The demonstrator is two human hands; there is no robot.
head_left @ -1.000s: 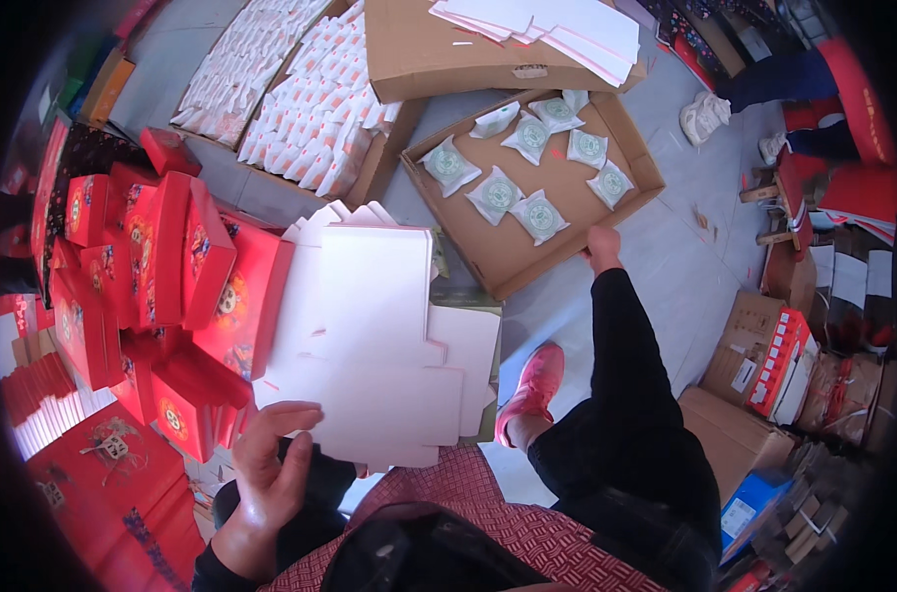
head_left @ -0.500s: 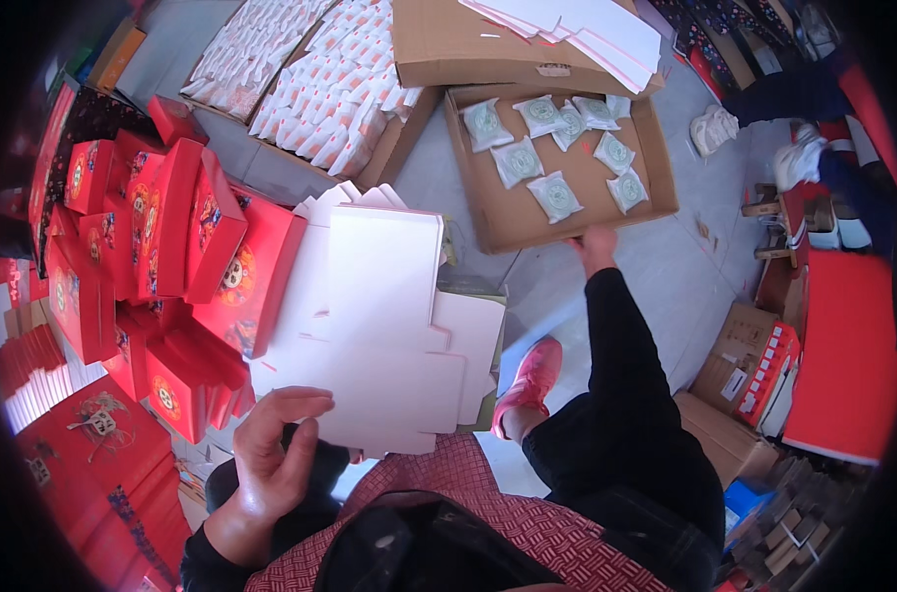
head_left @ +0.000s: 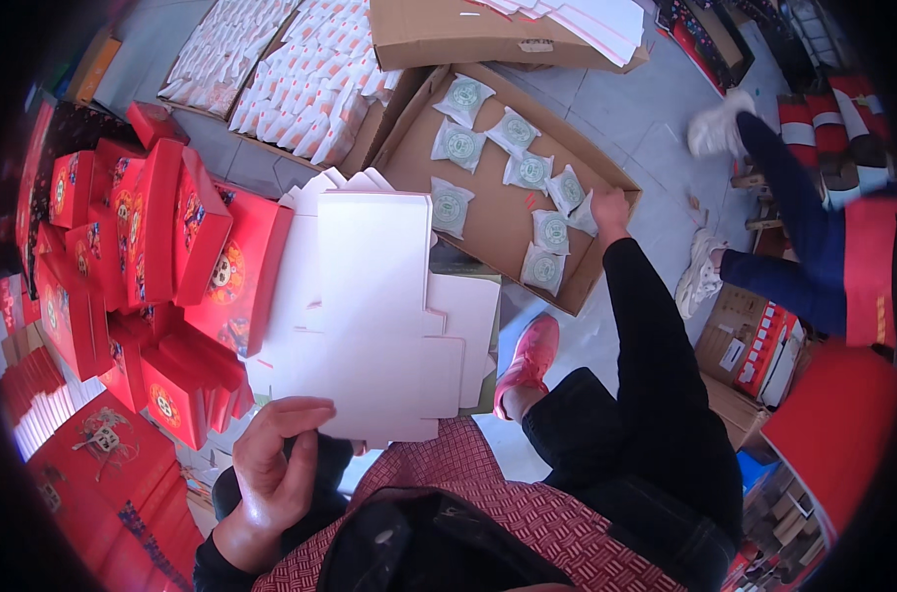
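My right hand (head_left: pixel 611 212) reaches forward, closed over the right wall of a shallow cardboard tray (head_left: pixel 409 163). Several pale packets with round green prints lie loose in the tray, among them a packet (head_left: pixel 544 267) near its front corner. Another packet (head_left: pixel 584 214) is partly hidden beside my fingers. My left hand (head_left: pixel 276 474) hovers at the lower left with fingers bent and thumb apart, nothing visible between them. Close to it lies a stack of flat white box blanks (head_left: pixel 379 306).
Red gift boxes (head_left: pixel 152 227) pile up at the left. Behind stand cartons of wrapped packets (head_left: pixel 310 79) and a cardboard box (head_left: pixel 458 39) with white sheets on top. Another person's leg (head_left: pixel 784 286) and white shoe (head_left: pixel 702 271) are at the right, near a red surface (head_left: pixel 833 434).
The tray has turned clockwise, its right side swinging nearer, and the packets in it have shifted. My right hand has moved slightly forward with its wall. The other person's legs have moved nearer.
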